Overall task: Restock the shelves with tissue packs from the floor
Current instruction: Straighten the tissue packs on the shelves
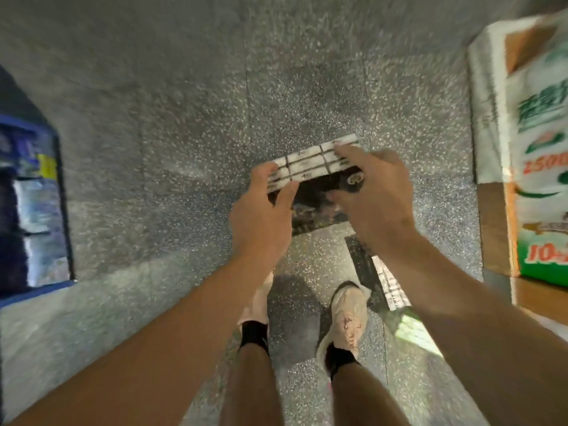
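A dark plastic-wrapped tissue pack [310, 182] with a white gridded end face is held above the speckled grey floor [184, 133], gripped at its ends by the left hand [261, 216] and right hand [373, 195]. One more dark pack [379, 275] lies by the feet. One white-and-green pack [528, 155] sits on a wooden shelf [498, 229].

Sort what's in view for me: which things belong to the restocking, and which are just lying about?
Part of the job:
- dark tissue pack, held in both hands, left hand and right hand
- second dark pack on the floor by the right foot
- green-and-white tissue packs on the wooden shelf at right

Just lying about:
- blue-framed unit at left, contents too blurred to tell
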Available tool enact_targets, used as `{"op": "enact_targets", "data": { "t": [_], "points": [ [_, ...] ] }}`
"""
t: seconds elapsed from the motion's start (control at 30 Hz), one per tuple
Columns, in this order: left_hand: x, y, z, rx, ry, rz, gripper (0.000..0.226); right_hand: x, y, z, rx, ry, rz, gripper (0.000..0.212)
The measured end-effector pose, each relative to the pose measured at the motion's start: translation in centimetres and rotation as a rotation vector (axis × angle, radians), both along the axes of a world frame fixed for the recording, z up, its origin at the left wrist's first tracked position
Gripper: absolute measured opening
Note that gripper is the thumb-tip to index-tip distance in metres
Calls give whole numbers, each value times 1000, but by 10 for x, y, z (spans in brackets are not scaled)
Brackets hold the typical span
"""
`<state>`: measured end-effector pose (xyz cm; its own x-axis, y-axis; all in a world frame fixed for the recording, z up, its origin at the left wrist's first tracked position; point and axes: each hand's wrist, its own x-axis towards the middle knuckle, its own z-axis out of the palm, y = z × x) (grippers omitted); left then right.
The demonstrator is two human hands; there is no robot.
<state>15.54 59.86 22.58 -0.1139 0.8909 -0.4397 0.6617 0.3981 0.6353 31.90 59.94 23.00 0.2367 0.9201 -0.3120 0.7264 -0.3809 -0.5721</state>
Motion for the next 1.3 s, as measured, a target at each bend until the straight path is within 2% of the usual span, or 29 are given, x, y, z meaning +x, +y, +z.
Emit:
{"op": "enact_targets", "data": {
  "t": [0.17,0.3,0.47,0.57,0.7,0.83,1.0,1.3],
  "points": [
    [-85,-8,162,164,129,121,35,-76,7,157,172,26,247,58],
    [-181,-64,281,254,215,296,37,-169,-23,266,216,87,481,58],
    [-321,-180,421,402,369,546,41,-317,-108,391,365,170,776,78],
    [-393,-259,504,492,519,684,38,-410,-164,461,494,283,848,79],
    [-470,-380,606,566,732,843,49,-530,-252,551,625,459,981,76],
    [-534,-486,677,520,890,972,63,-634,-334,621,726,597,1163,75],
    [-601,-570,732,526,1014,1137,71,-738,-400,686,847,707,1325,75],
    [-772,-602,809,683,1237,1278,70,-944,-425,782,1133,925,1359,71]
  ]
}}
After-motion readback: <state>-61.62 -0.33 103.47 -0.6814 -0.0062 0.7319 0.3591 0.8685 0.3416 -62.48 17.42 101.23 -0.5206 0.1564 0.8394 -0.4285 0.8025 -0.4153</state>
